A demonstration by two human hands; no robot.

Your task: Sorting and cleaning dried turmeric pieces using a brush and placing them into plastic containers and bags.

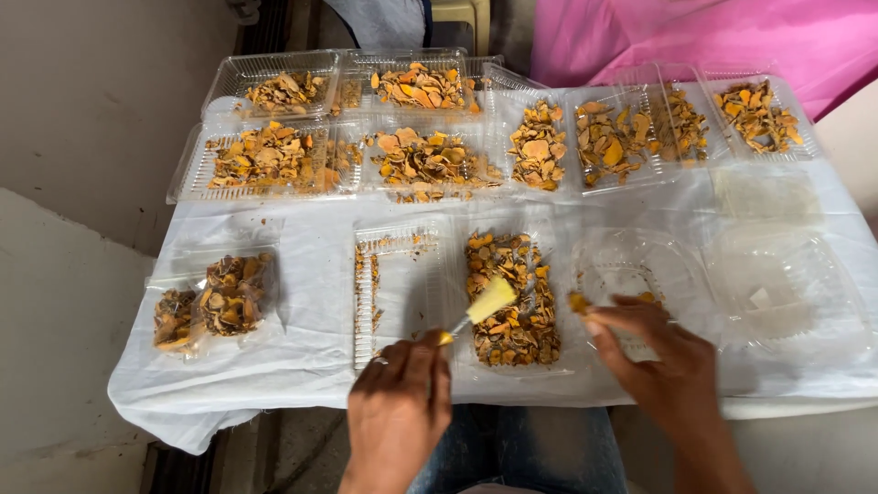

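My left hand (398, 402) grips a small brush (483, 305) with a yellow-stained flat head, its bristles over a clear plastic tray (462, 284) of dried orange-brown slices (512, 297). My right hand (660, 352) pinches one orange slice (578, 303) at its fingertips, just right of that tray and over a clear empty container (631, 274). To the left of the slices lies the tray's open lid (398, 288), which carries only crumbs.
Several clear trays of dried slices (425, 165) line the back of the table on a white cloth (302, 338). A filled bag or box of slices (215, 297) sits at left. Empty clear containers (786, 284) lie at right. Pink fabric (732, 37) is behind.
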